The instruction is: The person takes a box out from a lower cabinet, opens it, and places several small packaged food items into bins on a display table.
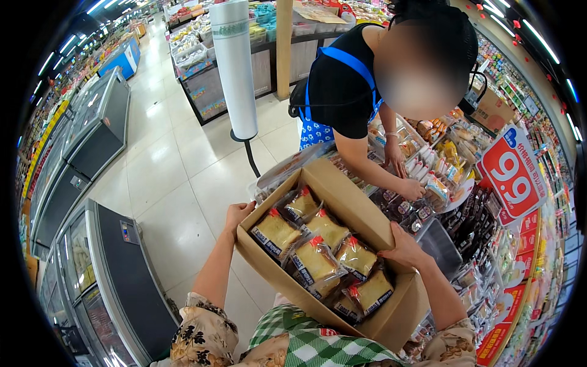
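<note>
An open cardboard box (270, 286) is held tilted in front of my body, with several clear-wrapped packs of toast (316, 261) lying inside it. My left hand (239, 215) grips the box's far left corner, its fingers partly hidden behind the wall. On the right side wall rests my right hand (403, 245), thumb over the top edge and fingers on the outside. The toast packs bear printed writing and red tips. Some packs lie beneath others, so the bottom of the box is hidden.
A co-worker in a blue apron (316, 130) leans over a display of packaged snacks (440, 179), both hands among the packs. A price sign (511, 174) and a clear plastic bin (438, 247) are at right. A plastic-bag roll (234, 69) stands ahead; chest freezers (114, 275) line the left.
</note>
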Tool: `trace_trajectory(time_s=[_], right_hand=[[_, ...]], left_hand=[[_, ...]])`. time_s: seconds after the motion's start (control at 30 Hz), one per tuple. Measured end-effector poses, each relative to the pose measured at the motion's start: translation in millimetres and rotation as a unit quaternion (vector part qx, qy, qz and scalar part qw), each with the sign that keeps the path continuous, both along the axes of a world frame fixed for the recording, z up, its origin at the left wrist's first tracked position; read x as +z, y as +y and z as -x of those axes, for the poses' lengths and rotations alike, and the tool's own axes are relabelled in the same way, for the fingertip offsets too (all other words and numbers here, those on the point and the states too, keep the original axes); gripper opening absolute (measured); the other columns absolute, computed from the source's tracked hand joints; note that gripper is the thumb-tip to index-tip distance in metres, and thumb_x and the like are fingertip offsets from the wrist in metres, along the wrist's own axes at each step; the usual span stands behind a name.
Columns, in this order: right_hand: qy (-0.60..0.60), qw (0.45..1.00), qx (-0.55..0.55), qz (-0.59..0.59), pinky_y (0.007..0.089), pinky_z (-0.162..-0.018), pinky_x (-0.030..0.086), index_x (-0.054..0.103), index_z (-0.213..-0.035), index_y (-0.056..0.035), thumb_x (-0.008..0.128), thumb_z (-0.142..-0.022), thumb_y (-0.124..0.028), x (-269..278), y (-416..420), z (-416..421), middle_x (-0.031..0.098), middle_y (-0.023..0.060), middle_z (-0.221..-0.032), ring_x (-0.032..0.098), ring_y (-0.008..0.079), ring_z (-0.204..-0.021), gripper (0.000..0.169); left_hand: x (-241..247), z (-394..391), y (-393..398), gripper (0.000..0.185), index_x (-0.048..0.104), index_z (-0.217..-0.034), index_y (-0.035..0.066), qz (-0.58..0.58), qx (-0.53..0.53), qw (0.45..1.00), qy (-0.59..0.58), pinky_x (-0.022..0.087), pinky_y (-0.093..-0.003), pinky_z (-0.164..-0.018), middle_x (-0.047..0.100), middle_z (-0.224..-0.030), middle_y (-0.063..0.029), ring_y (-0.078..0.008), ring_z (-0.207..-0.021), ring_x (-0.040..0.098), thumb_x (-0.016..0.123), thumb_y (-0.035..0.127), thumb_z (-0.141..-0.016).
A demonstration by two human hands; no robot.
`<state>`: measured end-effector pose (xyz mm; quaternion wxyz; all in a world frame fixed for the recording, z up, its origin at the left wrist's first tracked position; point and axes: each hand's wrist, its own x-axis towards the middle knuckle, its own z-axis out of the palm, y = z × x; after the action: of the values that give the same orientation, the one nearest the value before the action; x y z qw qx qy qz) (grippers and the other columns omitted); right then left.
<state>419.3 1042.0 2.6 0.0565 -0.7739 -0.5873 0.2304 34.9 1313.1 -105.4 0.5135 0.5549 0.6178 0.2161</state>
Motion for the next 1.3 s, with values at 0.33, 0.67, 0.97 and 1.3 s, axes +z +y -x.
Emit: trace_trajectory(time_s=[0.33, 0.67, 0.97, 1.3], right_hand=[[-0.002, 0.998, 0.026, -0.052, 0.0494, -0.071, 0.045, 0.062, -0.090, -0.0014, 0.062, -0.073, -0.015, 8.5, 24.3, 25.6, 0.060, 0.0242, -0.075, 0.058, 0.0425, -0.077, 0.022], [-0.062, 0.996, 0.003, -0.069, 0.0470, -0.069, 0.047, 0.060, -0.098, -0.0003, 0.062, -0.075, -0.016, -1.9, 23.3, 36.6, 0.062, 0.0226, -0.078, 0.060, 0.0401, -0.076, 0.028], [-0.126, 0.985, 0.039, -0.115, 0.0452, -0.072, 0.048, 0.057, -0.083, 0.0007, 0.064, -0.076, -0.020, -8.0, 20.4, 28.2, 0.063, 0.0207, -0.080, 0.062, 0.0368, -0.079, 0.023], [-0.110, 0.989, 0.045, -0.083, 0.0440, -0.076, 0.049, 0.061, -0.090, 0.0033, 0.062, -0.080, -0.029, -8.2, -34.2, 11.2, 0.064, 0.0224, -0.087, 0.063, 0.0356, -0.086, 0.033]], left_hand=[[-4.4, -23.6, 50.5, 0.038, 0.070, -0.074, -0.001, -0.006, 0.006, 0.997, -0.071, 0.044, -0.0289, -0.052, 0.062, -0.061, -0.0067, -0.0110, -0.054, 0.054, 0.066, 0.035, -0.083], [-39.9, -16.8, 74.9, 0.040, 0.072, -0.077, 0.004, -0.050, -0.034, 0.998, -0.001, 0.046, -0.0287, -0.055, 0.064, -0.061, -0.0063, -0.0127, -0.053, 0.057, 0.062, 0.042, -0.084], [96.8, 2.3, -5.8, 0.023, 0.067, -0.104, 0.006, -0.377, 0.114, 0.919, -0.032, 0.047, -0.0278, -0.066, 0.068, -0.078, -0.0067, -0.0088, -0.068, 0.059, 0.051, 0.017, -0.092], [113.4, -76.9, -346.6, 0.021, 0.067, -0.094, 0.014, -0.416, -0.302, 0.858, -0.017, 0.051, -0.0345, -0.064, 0.064, -0.095, -0.0041, -0.0251, -0.074, 0.062, 0.070, 0.021, -0.076]])
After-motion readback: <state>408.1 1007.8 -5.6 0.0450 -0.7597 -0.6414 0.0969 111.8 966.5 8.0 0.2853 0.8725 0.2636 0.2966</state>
